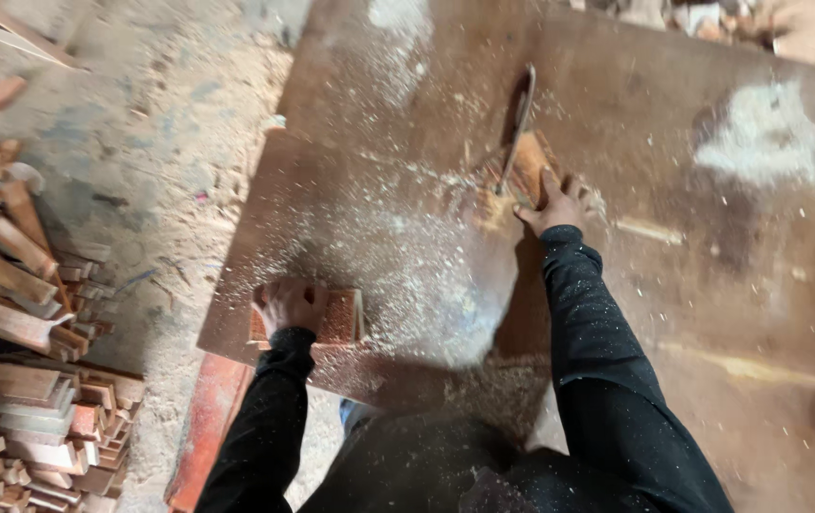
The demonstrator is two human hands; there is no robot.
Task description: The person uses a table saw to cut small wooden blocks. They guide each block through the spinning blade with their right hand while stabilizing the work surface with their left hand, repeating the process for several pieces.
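1. my left hand is clamped over a small reddish wood block at the near left edge of the saw table, fingers curled down on top of it.
2. my right hand presses a second wood piece flat, just beside the saw blade that stands up through the table; the fingers lie spread on the wood, not wrapped around it.
3. i judge both pieces stiff, light and dry, with a dusty skin that may slide on the sawdust coating the top, so a firm downward hold on the broad face, well back from the blade, seems safest.
4. no bins or boxes show here; cut offcuts sit loose in stacks of wood strips on the floor at the left, well apart from the table.
5. a red plank leans below the table's near edge.
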